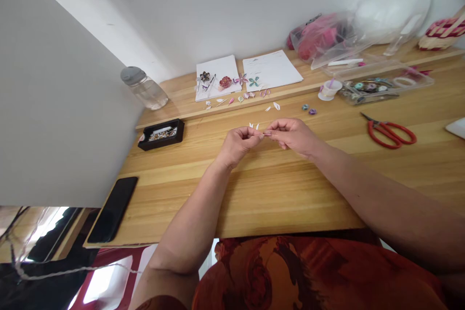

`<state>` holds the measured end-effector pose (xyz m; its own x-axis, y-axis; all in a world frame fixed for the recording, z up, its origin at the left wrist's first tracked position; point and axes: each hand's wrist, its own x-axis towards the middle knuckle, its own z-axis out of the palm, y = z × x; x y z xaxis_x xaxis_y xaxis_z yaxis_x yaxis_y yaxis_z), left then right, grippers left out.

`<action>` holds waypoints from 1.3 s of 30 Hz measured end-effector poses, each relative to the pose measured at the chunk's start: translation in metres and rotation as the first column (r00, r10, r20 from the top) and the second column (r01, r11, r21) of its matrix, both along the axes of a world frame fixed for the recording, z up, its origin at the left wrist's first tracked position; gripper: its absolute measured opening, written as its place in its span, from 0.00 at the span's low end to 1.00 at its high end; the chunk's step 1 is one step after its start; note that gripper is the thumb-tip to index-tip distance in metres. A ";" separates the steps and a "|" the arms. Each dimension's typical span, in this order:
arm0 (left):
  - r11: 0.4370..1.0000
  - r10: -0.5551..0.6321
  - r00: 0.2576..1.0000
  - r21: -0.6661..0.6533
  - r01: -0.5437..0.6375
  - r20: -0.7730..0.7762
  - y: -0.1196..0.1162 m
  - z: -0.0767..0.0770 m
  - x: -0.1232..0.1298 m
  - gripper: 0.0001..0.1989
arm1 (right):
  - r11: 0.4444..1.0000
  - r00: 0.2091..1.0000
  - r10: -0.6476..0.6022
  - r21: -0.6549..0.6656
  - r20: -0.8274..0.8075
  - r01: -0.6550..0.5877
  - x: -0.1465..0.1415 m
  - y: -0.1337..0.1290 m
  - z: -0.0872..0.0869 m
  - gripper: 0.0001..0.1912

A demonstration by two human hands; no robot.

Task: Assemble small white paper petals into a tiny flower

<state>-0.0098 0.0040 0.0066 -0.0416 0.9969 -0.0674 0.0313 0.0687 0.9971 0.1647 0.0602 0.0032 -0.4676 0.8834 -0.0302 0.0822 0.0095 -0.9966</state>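
Observation:
My left hand (238, 144) and my right hand (294, 135) meet over the middle of the wooden table (276, 189). Their fingertips pinch a thin pale paper strip (267, 134) between them; it is too small to see in detail. Just beyond the hands lie small white petal-shaped paper pieces (254, 126). Farther back, more folded petals (247, 97) and two small rolled coils (308, 108) lie on the wood. Finished paper flowers (225, 81) rest on a white sheet (217, 77).
Red-handled scissors (390, 133) lie at the right. A black tray (162, 134) and a black phone (113, 209) sit at the left, a clear jar (145, 89) behind them. A clear box of coils (381, 85), a small white cup (330, 89) and plastic bags (327, 36) stand at the back.

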 end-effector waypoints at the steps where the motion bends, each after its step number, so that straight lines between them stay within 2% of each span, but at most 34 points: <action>1: 1.000 0.022 0.999 0.003 -0.022 0.028 0.001 -0.001 0.000 0.19 | 0.999 1.000 0.006 -0.040 -0.017 -0.007 -0.001 -0.001 -0.001 0.16; 3: 0.997 0.071 0.995 0.012 -0.072 0.072 0.004 -0.005 -0.001 0.19 | 0.996 0.999 0.033 -0.085 -0.040 -0.036 -0.003 -0.004 -0.002 0.16; 6: 0.989 0.142 0.987 0.035 -0.145 0.081 0.007 -0.008 -0.002 0.18 | 0.996 0.997 0.072 -0.060 -0.019 -0.073 -0.004 -0.008 -0.005 0.14; 8: 0.977 0.198 0.980 0.070 -0.200 0.030 0.007 -0.009 -0.002 0.16 | 0.997 0.996 0.075 0.019 0.053 -0.076 -0.005 -0.011 -0.005 0.12; 10: 0.965 0.242 0.969 0.115 -0.235 -0.056 0.008 -0.010 -0.001 0.14 | 0.986 0.989 0.046 0.155 0.141 -0.068 -0.005 -0.014 -0.003 0.10; 14: 0.971 0.196 0.956 0.177 -0.159 -0.218 0.006 -0.011 0.000 0.09 | 0.924 0.983 -0.029 0.379 0.182 -0.043 -0.004 -0.019 0.006 0.07; 18: 0.986 0.067 0.965 0.163 -0.025 -0.255 0.004 -0.011 0.001 0.09 | 0.916 0.983 -0.089 0.400 0.158 0.019 0.001 -0.012 0.011 0.08; 22: 0.993 -0.020 0.984 0.113 0.040 -0.179 0.001 -0.006 0.001 0.13 | 0.956 0.995 -0.050 0.291 0.083 0.024 0.005 0.000 0.008 0.09; 25: 0.995 -0.046 0.995 0.088 0.054 -0.093 -0.001 -0.002 0.001 0.16 | 0.995 1.000 -0.001 0.095 0.030 -0.002 0.006 0.004 0.004 0.12; 27: 0.995 -0.046 0.999 0.083 0.048 -0.029 -0.001 -0.001 0.002 0.17 | 0.999 1.000 0.015 -0.037 -0.021 -0.016 0.004 0.003 0.002 0.14; 32: 0.994 0.064 0.993 0.083 -0.073 0.103 0.004 -0.007 0.003 0.19 | 0.974 0.992 0.028 -0.218 -0.126 -0.055 -0.003 -0.007 0.001 0.13; 35: 0.985 0.145 0.981 0.078 -0.156 0.128 0.006 -0.012 0.005 0.19 | 0.962 0.989 0.020 -0.266 -0.144 -0.058 -0.007 -0.013 0.003 0.12; 39: 0.979 0.180 0.974 0.073 -0.191 0.136 0.005 -0.014 0.009 0.20 | 0.951 0.985 -0.025 -0.309 -0.168 -0.029 -0.010 -0.017 0.003 0.14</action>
<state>-0.0011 0.0094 -0.0070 -0.2224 0.9749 0.0001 -0.1021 -0.0234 0.9945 0.1545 0.0430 0.0063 -0.4914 0.8421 -0.2223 -0.0862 -0.3010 -0.9497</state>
